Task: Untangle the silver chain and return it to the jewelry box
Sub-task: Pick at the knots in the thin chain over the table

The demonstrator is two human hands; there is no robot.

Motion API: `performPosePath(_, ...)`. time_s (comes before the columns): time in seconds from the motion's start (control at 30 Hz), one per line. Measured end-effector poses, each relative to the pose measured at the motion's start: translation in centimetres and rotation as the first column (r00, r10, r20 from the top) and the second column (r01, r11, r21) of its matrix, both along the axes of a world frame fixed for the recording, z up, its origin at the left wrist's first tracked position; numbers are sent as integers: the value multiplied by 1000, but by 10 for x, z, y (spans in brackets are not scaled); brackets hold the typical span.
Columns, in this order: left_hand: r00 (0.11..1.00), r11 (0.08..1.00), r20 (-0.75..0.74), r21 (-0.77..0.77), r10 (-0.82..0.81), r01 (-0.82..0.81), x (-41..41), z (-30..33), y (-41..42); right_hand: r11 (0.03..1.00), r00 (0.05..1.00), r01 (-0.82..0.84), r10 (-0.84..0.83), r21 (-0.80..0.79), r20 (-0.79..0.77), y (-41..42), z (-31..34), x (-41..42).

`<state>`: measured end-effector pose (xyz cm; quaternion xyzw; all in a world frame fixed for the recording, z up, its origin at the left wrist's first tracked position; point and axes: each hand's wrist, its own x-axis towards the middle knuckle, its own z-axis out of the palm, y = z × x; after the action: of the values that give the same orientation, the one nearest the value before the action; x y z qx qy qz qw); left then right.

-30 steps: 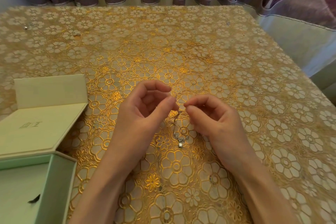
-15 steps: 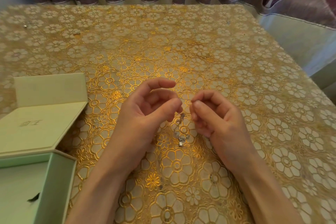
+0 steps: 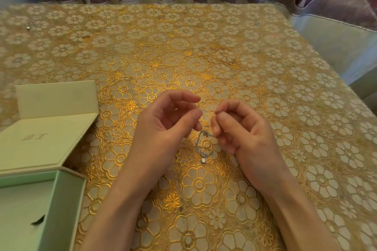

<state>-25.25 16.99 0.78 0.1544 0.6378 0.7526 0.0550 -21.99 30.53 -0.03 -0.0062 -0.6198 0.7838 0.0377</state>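
Right hand (image 3: 244,128): fingertips pinched on the silver chain (image 3: 204,144), held just off the tablecloth (image 3: 265,67). Left hand (image 3: 163,126): fingers curled close beside the chain; contact cannot be told. Pendant (image 3: 203,160): hung below both hands. Jewelry box (image 3: 61,199): lid open, well apart, beyond the left hand. Risk: knot tightened if strands are pulled apart; chain dropped if the pinch slips.

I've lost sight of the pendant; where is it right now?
In the head view, the pendant hangs on the silver chain between the left hand and the right hand, just above the tablecloth.
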Motion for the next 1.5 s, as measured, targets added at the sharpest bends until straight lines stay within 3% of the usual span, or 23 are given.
performPosePath(0.27, 997, 996, 2, -49, 81, -81, 1, -2, 4, 999, 999, -42, 42, 10, -15, 0, 2, 0)
performPosePath(0.43, 991, 991, 23, -46, 129, -128, 0, -1, 1, 997, 996, 77, -77, 13, 37, -1, 0, -1)
performPosePath(0.7, 986, 988, 52, -20, 156, -155, -2, 0, -1, 979, 987, 157, -159, 129, 6, -2, -3, -3)
performPosePath(0.9, 984, 985, 52, -20, 172, -171, -1, 2, -2, 942, 992, 122, -102, 313, -79, -4, -3, -1)
performPosePath(1.5, 999, 998, -31, -46, 42, -43, -2, -3, -2, 859, 980, 194, -148, 474, -133, -8, -8, -3)
